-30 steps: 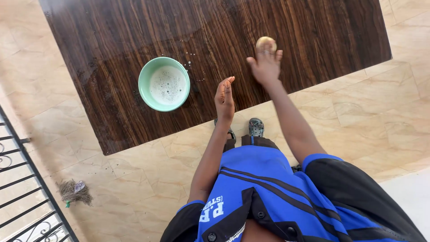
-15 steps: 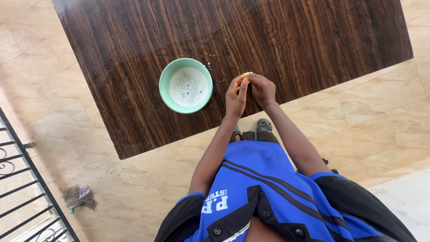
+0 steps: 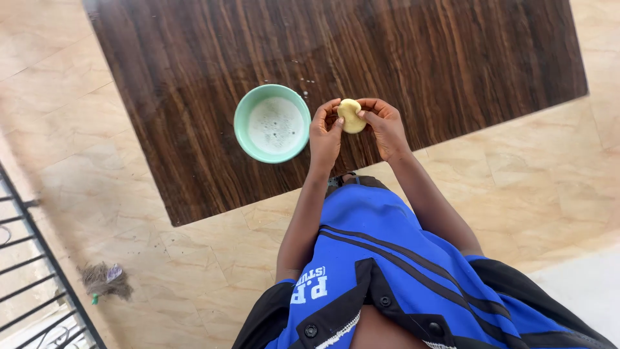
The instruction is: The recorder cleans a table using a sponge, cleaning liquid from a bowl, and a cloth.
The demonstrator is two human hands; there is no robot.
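A small pale yellow lump of dough [image 3: 351, 116] is held between both hands above the near edge of a dark wooden table [image 3: 413, 58]. My left hand [image 3: 324, 134] grips its left side with fingertips. My right hand [image 3: 385, 125] pinches its right side. Just left of the hands a mint-green bowl [image 3: 240, 126] stands on the table, its inside dusted with white flour and dark specks.
Tiny white crumbs lie on the table beyond the bowl. The floor is beige tile [image 3: 529, 174]. A black metal railing [image 3: 39, 258] runs along the lower left, with a small clump of fibres [image 3: 104, 280] beside it. My blue shirt fills the bottom.
My right hand drew the dough lump back from the far table surface toward my body. Both hands came together and now hold the lump up, face showing.
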